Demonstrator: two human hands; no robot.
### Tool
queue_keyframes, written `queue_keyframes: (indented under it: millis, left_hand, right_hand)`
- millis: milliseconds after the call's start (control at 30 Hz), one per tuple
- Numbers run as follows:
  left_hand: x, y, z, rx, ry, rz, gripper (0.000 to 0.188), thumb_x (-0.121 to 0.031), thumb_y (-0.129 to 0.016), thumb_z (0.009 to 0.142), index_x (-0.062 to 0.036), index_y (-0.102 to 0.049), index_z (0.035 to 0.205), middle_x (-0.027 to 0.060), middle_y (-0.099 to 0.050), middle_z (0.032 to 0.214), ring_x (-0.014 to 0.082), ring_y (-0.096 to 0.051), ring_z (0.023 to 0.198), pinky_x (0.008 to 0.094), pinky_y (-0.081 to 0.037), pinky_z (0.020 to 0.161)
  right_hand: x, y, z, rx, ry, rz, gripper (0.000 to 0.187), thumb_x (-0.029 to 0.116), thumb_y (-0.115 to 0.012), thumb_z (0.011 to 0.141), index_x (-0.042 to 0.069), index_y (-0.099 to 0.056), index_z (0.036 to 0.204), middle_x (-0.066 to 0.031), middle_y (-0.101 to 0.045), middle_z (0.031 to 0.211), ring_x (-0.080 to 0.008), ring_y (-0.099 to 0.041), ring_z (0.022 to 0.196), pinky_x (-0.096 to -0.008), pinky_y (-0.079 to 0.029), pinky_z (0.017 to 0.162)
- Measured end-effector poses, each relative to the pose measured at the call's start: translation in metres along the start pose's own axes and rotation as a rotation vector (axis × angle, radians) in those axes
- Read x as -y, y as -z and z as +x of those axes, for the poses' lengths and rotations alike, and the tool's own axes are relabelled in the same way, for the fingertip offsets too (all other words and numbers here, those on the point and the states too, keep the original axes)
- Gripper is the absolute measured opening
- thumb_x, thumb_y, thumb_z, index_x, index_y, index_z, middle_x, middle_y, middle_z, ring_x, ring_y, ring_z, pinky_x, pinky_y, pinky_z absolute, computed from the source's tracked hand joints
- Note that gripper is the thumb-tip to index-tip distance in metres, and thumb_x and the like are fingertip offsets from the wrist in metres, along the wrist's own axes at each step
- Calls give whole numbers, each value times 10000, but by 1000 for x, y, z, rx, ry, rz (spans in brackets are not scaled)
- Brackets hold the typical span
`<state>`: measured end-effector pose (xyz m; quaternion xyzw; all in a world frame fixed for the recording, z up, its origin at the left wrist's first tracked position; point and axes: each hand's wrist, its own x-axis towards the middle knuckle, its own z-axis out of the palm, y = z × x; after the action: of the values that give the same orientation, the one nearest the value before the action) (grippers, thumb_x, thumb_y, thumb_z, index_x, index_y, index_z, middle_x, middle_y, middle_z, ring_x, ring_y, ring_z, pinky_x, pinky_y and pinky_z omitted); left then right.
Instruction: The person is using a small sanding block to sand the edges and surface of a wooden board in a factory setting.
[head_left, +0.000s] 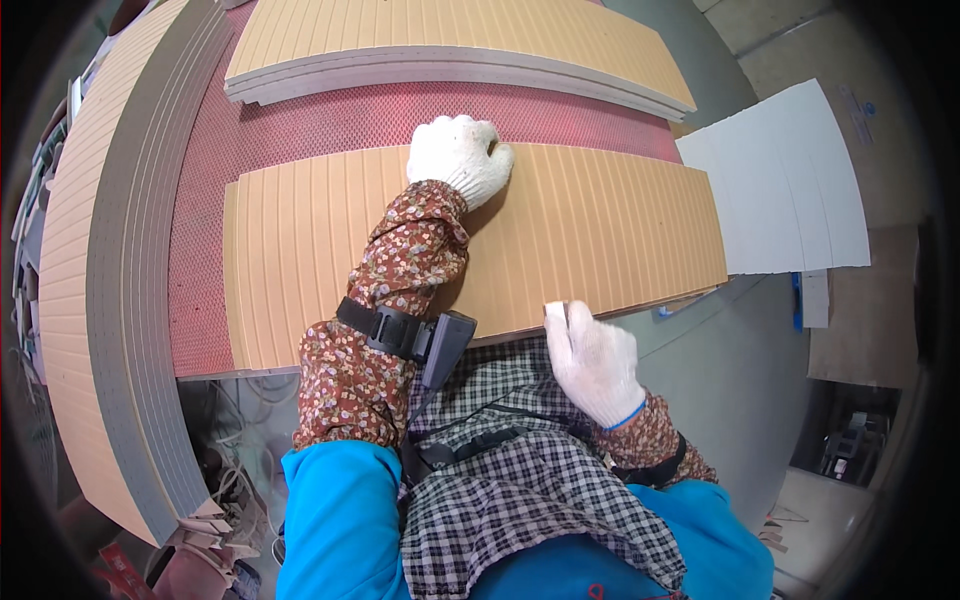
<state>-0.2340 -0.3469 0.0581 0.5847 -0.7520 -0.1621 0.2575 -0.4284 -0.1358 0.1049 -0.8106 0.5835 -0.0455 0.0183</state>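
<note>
My left hand (pixel 460 158), in a white knit glove, rests at the far edge of a tan grooved panel (pixel 590 220). Its fingers are curled closed; whatever they may hold is hidden. The panel lies across a red textured work surface (pixel 205 250), with at least one more sheet showing under its near edge. At that near edge, my gloved right hand (pixel 598 368) pinches a small white flat piece (pixel 556 314) between thumb and fingers. The piece's kind is not clear. Its tip touches or sits just above the panel's edge.
Another stack of tan grooved panels (pixel 450 28) lies at the far side. A tall stack (pixel 105 200) runs along the left. A pale sheet (pixel 775 185) juts out at the right. Cables (pixel 235 480) hang below left. A black device (pixel 447 350) is strapped to my left forearm.
</note>
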Motion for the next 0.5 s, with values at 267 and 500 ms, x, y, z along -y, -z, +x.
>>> queue_keyframes:
  millis: [267, 500]
  left_hand:
    - [-1, -5, 0, -56, -14, -23, 303, -304, -630, 891, -73, -824, 913, 193, -767, 848, 380, -749, 843, 489, -594, 865]
    - [-1, -2, -6, -52, -18, 20, 296, -275, -591, 929, -73, -806, 928, 180, -757, 919, 381, -713, 935, 520, -556, 893]
  right_hand:
    - [-30, -17, 118, -13, 91, -177, 250, 252, -518, 1072, 49, -664, 1064, -159, -692, 736, -342, -736, 648, -459, -578, 548]
    - [-49, -26, 207, 49, 23, -74, 342, 290, -459, 1051, 33, -685, 1044, -238, -754, 971, -439, -747, 928, -551, -596, 830]
